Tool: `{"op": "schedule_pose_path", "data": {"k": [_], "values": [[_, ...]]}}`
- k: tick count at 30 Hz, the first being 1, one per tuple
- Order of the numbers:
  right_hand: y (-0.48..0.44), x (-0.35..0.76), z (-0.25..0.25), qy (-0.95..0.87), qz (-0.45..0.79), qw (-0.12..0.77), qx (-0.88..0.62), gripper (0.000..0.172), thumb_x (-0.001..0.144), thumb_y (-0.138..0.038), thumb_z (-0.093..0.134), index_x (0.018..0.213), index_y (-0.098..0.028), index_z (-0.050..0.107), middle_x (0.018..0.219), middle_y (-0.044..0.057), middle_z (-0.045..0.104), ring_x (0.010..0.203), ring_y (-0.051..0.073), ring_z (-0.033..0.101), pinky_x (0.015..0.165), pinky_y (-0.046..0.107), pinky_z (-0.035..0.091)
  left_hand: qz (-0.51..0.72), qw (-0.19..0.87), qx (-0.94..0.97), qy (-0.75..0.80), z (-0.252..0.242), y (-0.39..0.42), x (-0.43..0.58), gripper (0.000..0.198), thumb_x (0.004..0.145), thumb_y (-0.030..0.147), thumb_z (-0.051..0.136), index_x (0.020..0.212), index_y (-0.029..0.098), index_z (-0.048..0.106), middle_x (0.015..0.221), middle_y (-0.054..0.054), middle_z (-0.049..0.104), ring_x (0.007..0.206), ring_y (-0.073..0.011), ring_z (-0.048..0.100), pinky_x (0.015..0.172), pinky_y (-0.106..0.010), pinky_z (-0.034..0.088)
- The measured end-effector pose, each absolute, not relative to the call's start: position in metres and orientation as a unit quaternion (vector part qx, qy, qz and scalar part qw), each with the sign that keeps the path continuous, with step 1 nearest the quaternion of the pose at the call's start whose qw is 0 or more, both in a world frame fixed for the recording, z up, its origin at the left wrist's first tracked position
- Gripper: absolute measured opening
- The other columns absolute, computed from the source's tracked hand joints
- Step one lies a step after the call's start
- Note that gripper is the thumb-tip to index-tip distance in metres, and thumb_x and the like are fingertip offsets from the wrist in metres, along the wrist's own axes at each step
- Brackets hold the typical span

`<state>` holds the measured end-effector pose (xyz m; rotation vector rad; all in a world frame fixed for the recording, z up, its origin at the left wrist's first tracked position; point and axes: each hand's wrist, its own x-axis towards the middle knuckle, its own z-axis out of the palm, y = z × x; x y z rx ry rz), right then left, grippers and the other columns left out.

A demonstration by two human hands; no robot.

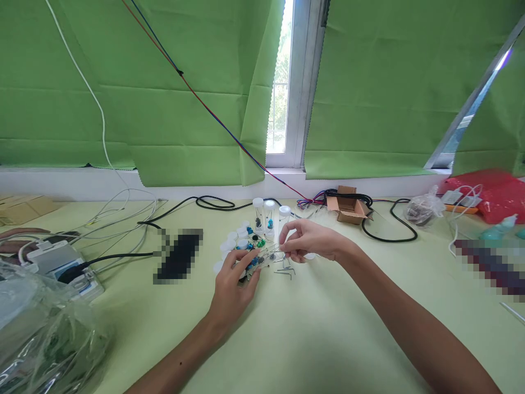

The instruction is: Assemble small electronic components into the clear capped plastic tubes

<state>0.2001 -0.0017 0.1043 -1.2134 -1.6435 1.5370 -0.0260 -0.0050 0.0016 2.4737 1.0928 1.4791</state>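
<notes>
In the middle of the frame, a pile of small electronic parts (261,243) lies on the pale green table (320,339). The left hand (234,280) is at the lower left of this pile; its fingers bend over the parts and the thumb stands apart, but I cannot tell if it grips one. The right hand (307,239) is at the right of the pile, with thumb and fingertips brought close together; what is between them is too small to tell. Three capped clear tubes (258,218) stand just behind the pile, the rightmost near the right hand's fingers. Bent metal keys (284,273) lie below this hand.
</notes>
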Motion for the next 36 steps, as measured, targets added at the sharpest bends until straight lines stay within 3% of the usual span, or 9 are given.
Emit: {"op": "schedule_pose_path", "data": {"k": [8, 16, 30, 36], "values": [[-0.005, 0.194, 0.104, -0.642, 0.522, 0.31, -0.469, 0.009, 0.08, -0.015, 0.063, 0.078, -0.016, 0.055, 0.057, -0.002, 0.063, 0.044, 0.007, 0.053, 0.042, 0.018, 0.04, 0.476, 0.049, 0.798, 0.366, 0.002, -0.007, -0.024, 0.034, 0.086, 0.016, 0.061, 0.118, 0.025, 0.063, 0.104, -0.005, 0.059, 0.093, -0.0177, 0.061, 0.08, -0.029, 0.05], [-0.016, 0.181, 0.101, -0.692, 0.36, 0.317, -0.539, 0.009, 0.083, -0.013, 0.054, 0.08, -0.02, 0.049, 0.051, -0.006, 0.059, 0.043, 0.009, 0.054, 0.042, 0.018, 0.041, 0.482, 0.074, 0.79, 0.372, 0.0, -0.006, -0.024, 0.034, 0.085, 0.017, 0.063, 0.119, 0.025, 0.062, 0.104, -0.004, 0.06, 0.094, -0.0176, 0.061, 0.082, -0.029, 0.05], [-0.02, 0.168, 0.093, -0.706, 0.218, 0.344, -0.579, 0.008, 0.089, -0.015, 0.047, 0.084, -0.022, 0.046, 0.063, -0.005, 0.058, 0.046, 0.009, 0.055, 0.043, 0.019, 0.036, 0.479, 0.082, 0.788, 0.379, 0.0, -0.006, -0.023, 0.033, 0.085, 0.02, 0.063, 0.117, 0.024, 0.063, 0.103, -0.004, 0.062, 0.092, -0.018, 0.063, 0.08, -0.029, 0.051], [-0.019, 0.167, 0.094, -0.703, 0.221, 0.348, -0.579, 0.008, 0.089, -0.018, 0.046, 0.083, -0.022, 0.048, 0.064, -0.003, 0.059, 0.048, 0.01, 0.054, 0.045, 0.02, 0.035, 0.476, 0.095, 0.785, 0.386, 0.003, -0.008, -0.022, 0.029, 0.087, 0.023, 0.061, 0.115, 0.023, 0.062, 0.105, -0.006, 0.063, 0.094, -0.0195, 0.062, 0.082, -0.032, 0.051]]}}
